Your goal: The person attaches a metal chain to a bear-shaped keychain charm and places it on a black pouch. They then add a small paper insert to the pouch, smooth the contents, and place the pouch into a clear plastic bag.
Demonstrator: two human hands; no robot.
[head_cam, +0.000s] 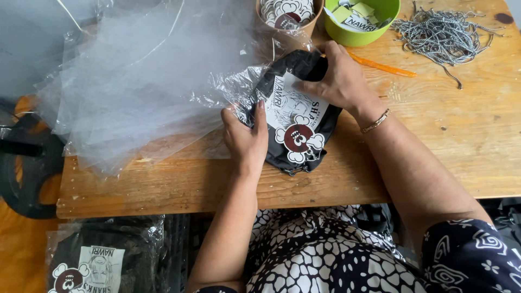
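A folded black garment (304, 146) with a white printed card and a round red-and-white sticker on top lies on the wooden table (450, 146). Its upper end sits inside the mouth of a clear plastic bag (239, 89). My left hand (245, 135) grips the bag's edge at the garment's left side. My right hand (339, 78) presses on the garment's top end, fingers curled over the black fabric. A thin bracelet circles my right wrist.
A stack of clear plastic bags (135, 76) covers the table's left half. At the back stand a brown cup of stickers (286, 13), a green bowl of cards (361, 21), an orange stick (380, 66) and a heap of grey cords (442, 35). Bagged garments (103, 260) lie lower left.
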